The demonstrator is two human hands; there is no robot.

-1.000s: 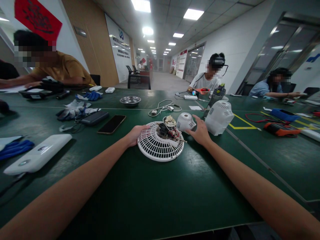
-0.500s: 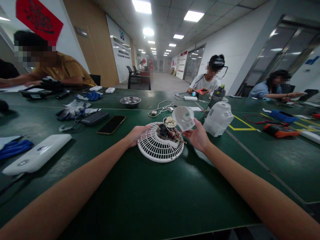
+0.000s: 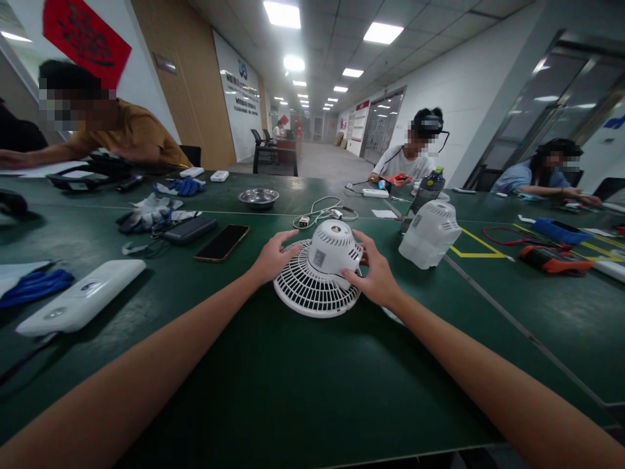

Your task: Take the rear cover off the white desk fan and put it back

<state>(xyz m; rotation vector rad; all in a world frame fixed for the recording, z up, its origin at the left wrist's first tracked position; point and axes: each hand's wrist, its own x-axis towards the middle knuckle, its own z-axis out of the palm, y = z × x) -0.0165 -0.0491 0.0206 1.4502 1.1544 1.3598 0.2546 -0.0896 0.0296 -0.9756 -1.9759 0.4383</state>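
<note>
A round white fan grille (image 3: 312, 296) lies on the green table in front of me. Over its middle sits a white motor cover (image 3: 328, 246) with vent slots and a small label, hiding the motor and wires beneath. My right hand (image 3: 374, 272) grips the cover's right side, thumb in front and fingers behind. At the grille's left edge is my left hand (image 3: 277, 255), its thumb and fingers apart, close to the cover without gripping it. To the right of my right hand stands a white translucent plastic housing (image 3: 430, 236).
A phone (image 3: 222, 243), a dark power bank (image 3: 190, 229) and gloves (image 3: 151, 215) lie left. A white device (image 3: 83, 296) is nearer me. Behind are a metal bowl (image 3: 258, 198) and a white cable (image 3: 317, 212). A bottle (image 3: 426, 189) and an orange multimeter (image 3: 554, 259) stand right. Co-workers sit across.
My right hand has turned the cover over and brought it left onto the grille, covering the motor. My left hand has loosened from the grille's edge and its fingers have spread.
</note>
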